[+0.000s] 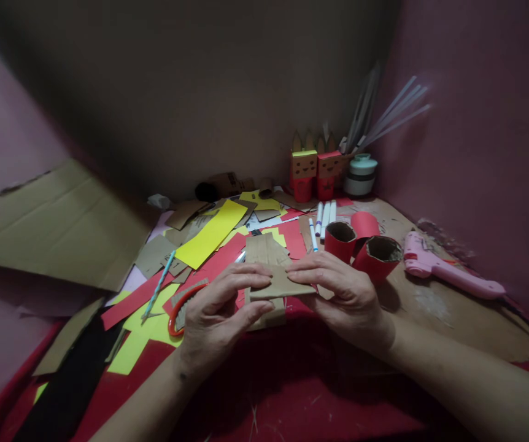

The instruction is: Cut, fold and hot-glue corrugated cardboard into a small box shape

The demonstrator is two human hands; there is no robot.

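Between both hands is a folded piece of brown cardboard [280, 283], held low over the front of the table. My left hand [221, 307] pinches its left end, fingers on top and thumb below. On the right end, my right hand [342, 298] presses with its fingertips on the top face; its thumb is mostly hidden beneath. Another cardboard strip [264, 248] lies just behind and under the held piece. Scissors with a red-orange handle [175, 313] rest beside my left hand, partly covered by it. Red paper-covered cardboard tubes [377, 258] stand beyond my right hand.
Yellow paper [213, 233] and red scraps cover the left and middle. A striped pencil [159, 282] lies left. At right is a pink glue gun [448, 270]. Several markers [324, 220], decorated red figures [304, 175] and a lidded jar [361, 175] sit behind. Large cardboard [62, 227] leans left.
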